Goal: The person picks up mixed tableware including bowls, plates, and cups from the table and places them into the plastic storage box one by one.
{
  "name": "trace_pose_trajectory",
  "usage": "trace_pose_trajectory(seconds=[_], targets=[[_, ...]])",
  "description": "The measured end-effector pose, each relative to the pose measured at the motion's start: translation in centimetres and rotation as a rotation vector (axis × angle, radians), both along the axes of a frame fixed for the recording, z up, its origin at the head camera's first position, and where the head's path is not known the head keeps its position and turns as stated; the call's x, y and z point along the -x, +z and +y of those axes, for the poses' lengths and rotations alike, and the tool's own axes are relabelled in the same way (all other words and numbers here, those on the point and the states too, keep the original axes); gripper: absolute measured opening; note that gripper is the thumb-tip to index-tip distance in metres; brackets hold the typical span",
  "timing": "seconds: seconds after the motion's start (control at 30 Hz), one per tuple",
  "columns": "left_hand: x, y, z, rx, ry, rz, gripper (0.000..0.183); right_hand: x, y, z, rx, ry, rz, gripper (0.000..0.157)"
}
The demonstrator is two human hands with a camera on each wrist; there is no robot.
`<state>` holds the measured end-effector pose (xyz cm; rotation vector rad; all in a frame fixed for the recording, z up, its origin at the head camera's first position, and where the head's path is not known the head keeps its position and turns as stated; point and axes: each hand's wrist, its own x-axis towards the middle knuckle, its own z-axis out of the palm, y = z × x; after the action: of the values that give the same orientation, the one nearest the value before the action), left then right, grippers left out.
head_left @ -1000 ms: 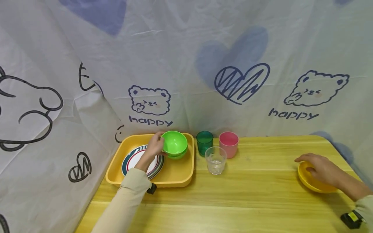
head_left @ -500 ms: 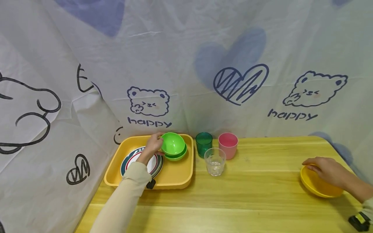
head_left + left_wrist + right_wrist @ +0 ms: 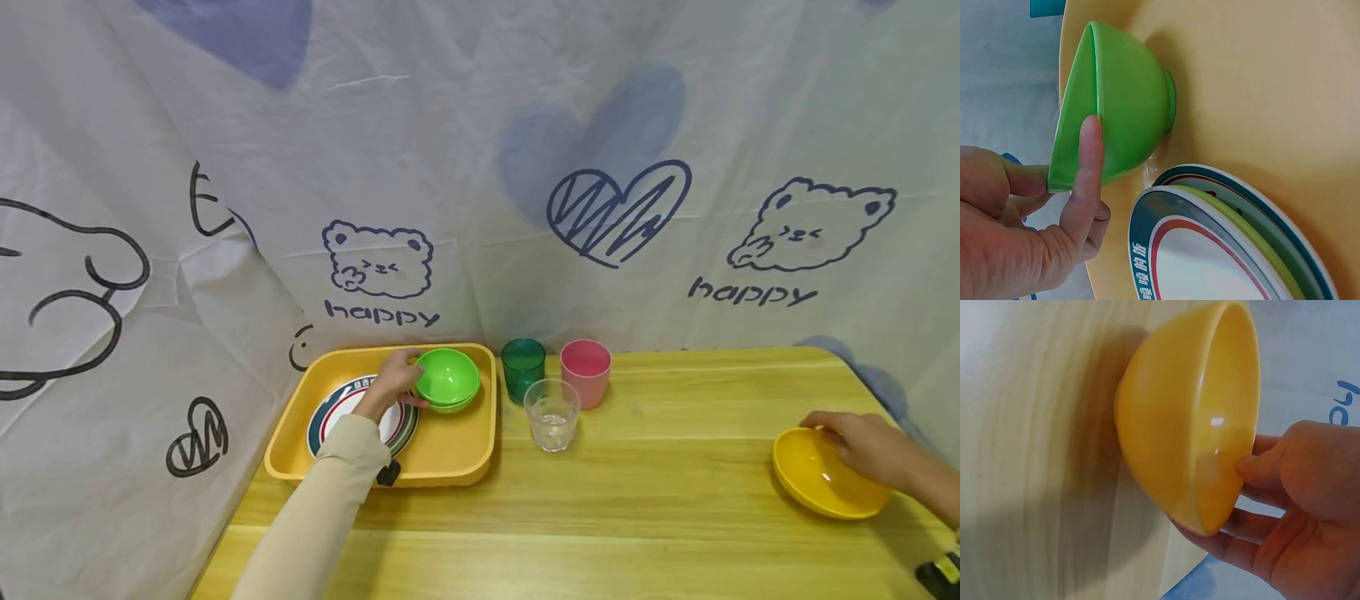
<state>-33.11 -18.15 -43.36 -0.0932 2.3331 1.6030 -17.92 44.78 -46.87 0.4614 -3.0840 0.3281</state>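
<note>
The left hand (image 3: pixel 390 385) grips nested green bowls (image 3: pixel 447 379) inside the tray (image 3: pixel 453 446); the right hand (image 3: pixel 870 446) pinches the yellow bowl (image 3: pixel 821 475), well right of the tray. Mouths face upward. The left wrist view alone clearly shows a lime edge (image 3: pixel 1259 240) between plates (image 3: pixel 1204 262).

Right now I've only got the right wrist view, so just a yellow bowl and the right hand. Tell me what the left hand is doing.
Observer: The left hand grips the upper green bowl at its rim.
Operator: Okay, and is that bowl on its own?
Observer: No, the left wrist view shows it nested in a lower green bowl.
Operator: Got it. What stands between those and my yellow bowl?
Observer: In the head view, three cups stand between: a dark green cup, a pink cup and, nearer the person, a clear cup.
</note>
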Motion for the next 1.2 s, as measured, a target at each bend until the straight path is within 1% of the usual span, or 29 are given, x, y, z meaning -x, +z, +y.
trace_pose_trajectory(seconds=[0.23, 0.43, 0.53, 0.7, 0.83, 0.93, 1.1, 1.2], targets=[[0.0, 0.0, 0.1, -0.001, 0.010, -0.051, 0.050, -0.6, -0.4, 0.6, 0.020, -0.024, -0.028, 0.024], [-0.1, 0.6, -0.1, 0.057, -0.015, -0.043, 0.051, -1.1, -0.3, 0.7, 0.025, -0.056, -0.022, 0.021], [-0.3, 1.0, -0.3, 0.110, -0.037, -0.011, 0.050, -1.4, -0.2, 0.7, 0.038, -0.067, -0.017, 0.022], [-0.7, 1.4, -0.5, 0.217, -0.053, 0.070, 0.050, -2.0, -0.1, 0.9, 0.061, -0.099, -0.007, 0.023], [-1.3, 1.7, -1.1, 0.256, -0.054, 0.123, 0.051, -2.4, 0.1, 0.8, 0.106, -0.140, -0.001, 0.022], [-1.9, 1.9, -1.6, 0.242, -0.038, 0.150, 0.049, -2.9, 0.4, 0.5, 0.155, -0.174, 0.006, 0.022], [-2.9, 2.6, -1.9, 0.172, 0.000, 0.205, 0.045, -3.7, 0.9, -0.5, 0.226, -0.238, 0.026, 0.023], [-3.4, 2.8, -1.7, 0.115, 0.017, 0.236, 0.043, -4.0, 1.1, -1.4, 0.253, -0.263, 0.081, 0.023]])
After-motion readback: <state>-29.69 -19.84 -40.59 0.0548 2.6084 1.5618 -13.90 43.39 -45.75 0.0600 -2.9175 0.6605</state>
